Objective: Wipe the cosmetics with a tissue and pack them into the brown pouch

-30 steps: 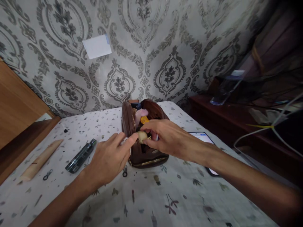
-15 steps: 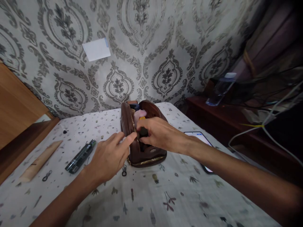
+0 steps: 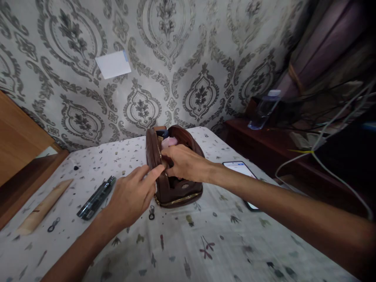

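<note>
Since the earlier frames, my right hand [image 3: 185, 162] has moved further into the brown bag [image 3: 161, 187], and the pale round object and the yellow one that showed by its fingers are now out of my sight. The view has swung a little too, so the whole scene lies further left.

I have the right hand reaching over the bag's right side, thumb and forefinger partly spread and bent down into the opening. The fingertips are partly hidden, so I can't tell whether they have hold of anything. My left hand [image 3: 132, 196] lies at the near left rim, forefinger stretched out to the bag's edge and the other fingers loosely curled; I can't tell whether it grips the rim.

The bag stands open on the patterned sheet [image 3: 176, 243], near the wall [image 3: 173, 86], its gold zipper [image 3: 182, 200] running along the near edge. Inside, beyond my right hand, I see a pink item [image 3: 169, 141] and a dark blue one behind it.

A dark bottle [image 3: 95, 199] lies left of my left hand, with a beige tube [image 3: 44, 209] further left. A lit phone [image 3: 239, 168] lies partly under my right forearm. A clear bottle [image 3: 264, 109] stands on the dark red ledge [image 3: 249, 137] to the right.
</note>
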`<state>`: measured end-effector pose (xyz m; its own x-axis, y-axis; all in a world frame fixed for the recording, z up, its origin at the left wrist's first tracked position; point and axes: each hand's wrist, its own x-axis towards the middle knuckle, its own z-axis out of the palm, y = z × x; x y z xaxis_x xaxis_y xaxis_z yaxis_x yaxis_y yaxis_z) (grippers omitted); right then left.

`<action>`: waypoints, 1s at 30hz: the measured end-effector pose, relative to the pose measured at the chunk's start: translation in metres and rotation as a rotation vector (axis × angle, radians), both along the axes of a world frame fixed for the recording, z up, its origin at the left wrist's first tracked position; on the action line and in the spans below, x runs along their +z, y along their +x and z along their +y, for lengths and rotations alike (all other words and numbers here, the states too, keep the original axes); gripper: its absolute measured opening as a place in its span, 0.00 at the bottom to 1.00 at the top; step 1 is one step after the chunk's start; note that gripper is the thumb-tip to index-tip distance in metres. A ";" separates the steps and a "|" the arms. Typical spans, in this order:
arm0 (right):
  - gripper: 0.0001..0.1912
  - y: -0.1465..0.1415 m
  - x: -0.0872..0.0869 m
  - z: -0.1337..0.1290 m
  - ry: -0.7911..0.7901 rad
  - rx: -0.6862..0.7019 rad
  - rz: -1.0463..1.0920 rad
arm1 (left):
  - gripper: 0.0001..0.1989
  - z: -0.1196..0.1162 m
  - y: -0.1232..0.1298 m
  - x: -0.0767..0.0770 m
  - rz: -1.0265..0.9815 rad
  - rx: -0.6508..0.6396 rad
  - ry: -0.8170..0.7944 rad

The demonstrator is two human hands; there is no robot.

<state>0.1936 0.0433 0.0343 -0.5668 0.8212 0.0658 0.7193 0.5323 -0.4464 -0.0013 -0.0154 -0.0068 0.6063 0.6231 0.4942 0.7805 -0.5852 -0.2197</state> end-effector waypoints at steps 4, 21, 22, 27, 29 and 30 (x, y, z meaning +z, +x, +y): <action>0.06 0.017 0.001 -0.005 -0.205 -0.054 0.144 | 0.18 0.000 0.000 0.001 -0.025 -0.012 -0.035; 0.23 0.034 -0.005 -0.005 -0.447 0.002 0.402 | 0.20 0.000 -0.003 -0.001 -0.059 -0.004 -0.087; 0.21 0.034 -0.007 -0.006 -0.403 0.007 0.385 | 0.21 -0.001 -0.003 -0.002 -0.057 -0.002 -0.095; 0.10 0.029 -0.012 -0.016 -0.136 -0.038 0.318 | 0.23 -0.002 -0.007 -0.005 -0.035 -0.001 -0.114; 0.07 0.026 -0.012 -0.022 -0.080 -0.066 0.252 | 0.24 -0.002 -0.008 -0.006 -0.029 -0.009 -0.095; 0.07 0.025 -0.012 -0.024 -0.062 -0.073 0.215 | 0.24 -0.002 -0.008 -0.007 -0.028 -0.015 -0.086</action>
